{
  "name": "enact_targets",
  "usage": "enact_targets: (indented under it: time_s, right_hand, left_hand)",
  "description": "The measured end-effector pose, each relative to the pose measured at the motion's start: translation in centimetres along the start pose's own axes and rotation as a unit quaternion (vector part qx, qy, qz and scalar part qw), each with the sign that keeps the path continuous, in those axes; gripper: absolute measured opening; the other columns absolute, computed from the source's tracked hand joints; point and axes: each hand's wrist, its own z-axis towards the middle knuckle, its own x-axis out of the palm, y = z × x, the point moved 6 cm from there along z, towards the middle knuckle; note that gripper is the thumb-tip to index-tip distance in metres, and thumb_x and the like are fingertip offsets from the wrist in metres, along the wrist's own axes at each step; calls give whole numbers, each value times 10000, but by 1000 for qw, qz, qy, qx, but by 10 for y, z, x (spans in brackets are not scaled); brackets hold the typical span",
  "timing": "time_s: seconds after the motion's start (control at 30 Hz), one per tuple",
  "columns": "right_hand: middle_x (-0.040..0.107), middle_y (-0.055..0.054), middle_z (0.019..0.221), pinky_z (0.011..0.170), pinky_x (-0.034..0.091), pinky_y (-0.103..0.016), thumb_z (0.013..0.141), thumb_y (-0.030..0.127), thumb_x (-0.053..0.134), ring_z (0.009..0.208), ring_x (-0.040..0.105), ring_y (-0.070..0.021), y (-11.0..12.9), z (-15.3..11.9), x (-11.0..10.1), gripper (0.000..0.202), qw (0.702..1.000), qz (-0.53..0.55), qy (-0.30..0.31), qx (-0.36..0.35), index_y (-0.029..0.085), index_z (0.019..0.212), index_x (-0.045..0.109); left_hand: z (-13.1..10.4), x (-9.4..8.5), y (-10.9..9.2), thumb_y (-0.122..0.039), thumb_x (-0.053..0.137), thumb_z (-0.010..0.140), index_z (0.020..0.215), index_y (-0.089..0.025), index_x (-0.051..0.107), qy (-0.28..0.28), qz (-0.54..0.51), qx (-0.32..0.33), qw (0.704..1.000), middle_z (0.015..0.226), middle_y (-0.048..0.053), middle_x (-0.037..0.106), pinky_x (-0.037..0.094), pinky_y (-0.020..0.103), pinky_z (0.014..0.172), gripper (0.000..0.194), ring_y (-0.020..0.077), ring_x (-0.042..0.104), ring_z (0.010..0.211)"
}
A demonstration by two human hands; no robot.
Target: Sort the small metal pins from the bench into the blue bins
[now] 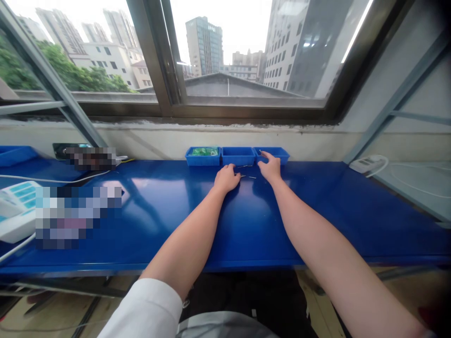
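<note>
My left hand [227, 178] rests low over the blue table, its fingers closed near thin metallic pieces [250, 177]; whether it grips one is too small to tell. My right hand [269, 165] reaches to the front edge of the right blue bin [283, 156], with thumb and index finger bent towards each other around something too small to make out. Beside it stands the middle blue bin [238, 159]. Green packets [204, 151] lie in the left blue bin [202, 161].
A white device [17, 206] and blurred items lie on the left. A power strip [364, 163] with a cable sits at the right end of the blue table [148, 244]. Behind the bins are the wall and window [246, 112]. Metal shelf posts slant at both sides.
</note>
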Motion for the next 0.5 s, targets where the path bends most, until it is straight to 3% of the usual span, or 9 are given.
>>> enact_targets:
  time_s: [0.1,0.23,0.33,0.4,0.5]
  right_hand:
    - [583,-86,1273,976,365,-512,726,268,560,1163,421,-329,16,-6,13,630,995,-65,66,-31,225,1352,492]
    - [358,-49,1485,948,344,-560,788,429,536,1154,384,-369,30,-15,33,664,977,-127,156,-75,271,1417,393]
    - [286,-59,1519,943,342,-566,824,516,478,1183,359,-386,32,-17,37,648,973,-127,171,-85,268,1416,390]
    - [336,-88,1487,961,342,-541,840,487,463,1197,361,-370,33,-15,32,598,979,-111,140,-98,236,1383,439]
    - [548,-125,1265,974,364,-452,813,359,506,1128,449,-299,37,-12,22,422,984,-89,97,-119,173,1181,601]
  left_hand:
    - [-1,1,-1,-359,494,845,1234,-144,522,2,4,2,1000,1202,144,600,454,351,904,446,269,581,1077]
    - [-1,1,-4,-339,480,844,1238,-122,524,8,21,12,1000,1203,164,596,444,366,926,452,281,577,1091]
    - [0,2,-5,-349,471,846,1226,-116,538,13,31,21,999,1185,170,604,446,374,920,451,288,584,1077]
    - [0,4,-5,-375,469,848,1216,-119,546,19,32,29,999,1192,167,604,449,373,913,455,289,586,1072]
    - [1,7,-4,-419,451,860,1222,-133,546,32,25,35,999,1232,156,593,447,360,919,471,280,580,1090]
